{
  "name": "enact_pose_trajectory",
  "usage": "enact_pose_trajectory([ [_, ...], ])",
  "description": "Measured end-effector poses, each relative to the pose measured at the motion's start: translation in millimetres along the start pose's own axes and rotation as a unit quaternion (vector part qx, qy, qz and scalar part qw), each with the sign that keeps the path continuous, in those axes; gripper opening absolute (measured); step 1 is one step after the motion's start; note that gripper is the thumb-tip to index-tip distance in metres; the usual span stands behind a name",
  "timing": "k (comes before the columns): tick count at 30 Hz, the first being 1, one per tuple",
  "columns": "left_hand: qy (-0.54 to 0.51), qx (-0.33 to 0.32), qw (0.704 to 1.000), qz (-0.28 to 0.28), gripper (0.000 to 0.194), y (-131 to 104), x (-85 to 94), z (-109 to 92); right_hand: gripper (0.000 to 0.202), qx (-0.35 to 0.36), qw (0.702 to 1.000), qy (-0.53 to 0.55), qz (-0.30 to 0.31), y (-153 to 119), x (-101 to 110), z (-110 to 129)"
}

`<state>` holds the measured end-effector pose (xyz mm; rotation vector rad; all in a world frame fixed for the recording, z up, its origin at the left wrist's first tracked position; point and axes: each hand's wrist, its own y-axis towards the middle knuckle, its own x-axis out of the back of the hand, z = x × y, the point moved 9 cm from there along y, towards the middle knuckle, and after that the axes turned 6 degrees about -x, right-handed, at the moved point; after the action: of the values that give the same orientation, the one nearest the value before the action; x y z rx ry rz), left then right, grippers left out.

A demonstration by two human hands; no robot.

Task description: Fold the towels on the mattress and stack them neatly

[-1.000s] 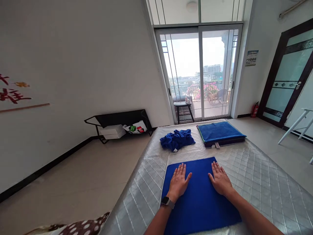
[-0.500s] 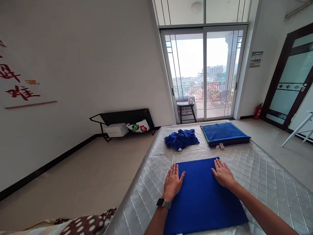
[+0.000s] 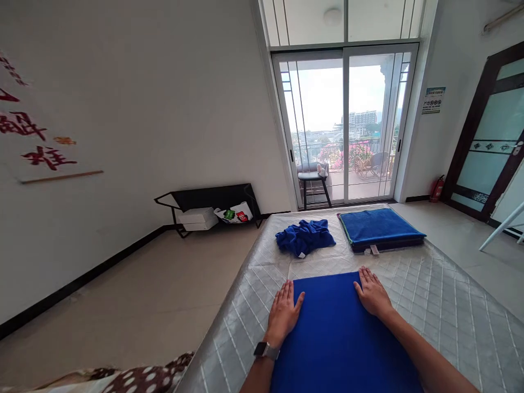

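Note:
A flat blue cloth point(image 3: 333, 333) lies spread on the silver quilted mattress cover point(image 3: 442, 295). Along its far left edge rests my left hand point(image 3: 284, 310), palm down with the fingers stretched out and the thumb apart. A watch sits on that wrist. My right hand point(image 3: 373, 292) lies flat on the far right corner of the same cloth, fingers extended. Beyond my hands are a crumpled blue cloth point(image 3: 305, 238) with a white tag and, to its right, a neat stack of folded cloths point(image 3: 380, 226), the top one blue. The cloth's near edge is out of frame.
A low black rack point(image 3: 213, 199) by the left wall holds a white box point(image 3: 198, 219) and a printed bag. Past the mattress stand a stool point(image 3: 313, 180) and a glass sliding door point(image 3: 344, 125). Brown dotted fabric point(image 3: 149, 377) lies at the lower left.
My left hand has shifted slightly left and outward along the cloth's edge. The right hand stays at its corner. The view has moved a little, and the cloth's near edge has left the frame.

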<state>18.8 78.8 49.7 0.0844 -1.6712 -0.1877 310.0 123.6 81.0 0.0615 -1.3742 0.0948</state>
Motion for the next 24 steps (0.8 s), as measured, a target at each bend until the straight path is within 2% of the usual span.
enact_pose_trajectory([
  [5, 0.006, 0.014, 1.000, 0.010, 0.071, -1, -5.6, 25, 0.066, 0.002, 1.000, 0.005, -0.001, 0, 2, 2],
  [10, 0.006, 0.002, 1.000, 0.012, 0.066, 2, 2.7, 25, 0.066, -0.001, 1.000, 0.027, -0.004, 0, 0, 0],
  [12, -0.003, -0.003, 1.000, 0.007, 0.064, 6, 12.3, 16, 0.065, 0.001, 0.999, 0.036, -0.009, 0, 1, 1],
  [13, -0.012, -0.022, 1.000, 0.005, 0.062, 9, 17.2, 4, 0.065, 0.001, 0.999, 0.039, -0.011, 0, 1, 1],
  [15, -0.031, -0.087, 0.996, 0.006, 0.056, 15, 25.4, -32, 0.065, 0.000, 0.999, 0.045, -0.011, 0, 0, 1],
  [18, -0.043, -0.191, 0.981, 0.018, 0.052, 24, 28.8, -107, 0.066, 0.001, 0.999, 0.051, -0.019, 2, -2, 0],
  [21, -0.050, -0.268, 0.962, 0.032, 0.055, 30, 21.0, -183, 0.064, 0.020, 0.999, 0.040, -0.030, 3, -5, 0],
  [23, -0.057, -0.286, 0.955, 0.043, 0.057, 34, 11.9, -216, 0.063, 0.034, 0.998, 0.030, -0.032, 3, -7, 0],
  [24, -0.059, -0.285, 0.955, 0.047, 0.057, 37, 7.5, -225, 0.064, 0.038, 0.999, 0.027, -0.029, 3, -8, 0],
])
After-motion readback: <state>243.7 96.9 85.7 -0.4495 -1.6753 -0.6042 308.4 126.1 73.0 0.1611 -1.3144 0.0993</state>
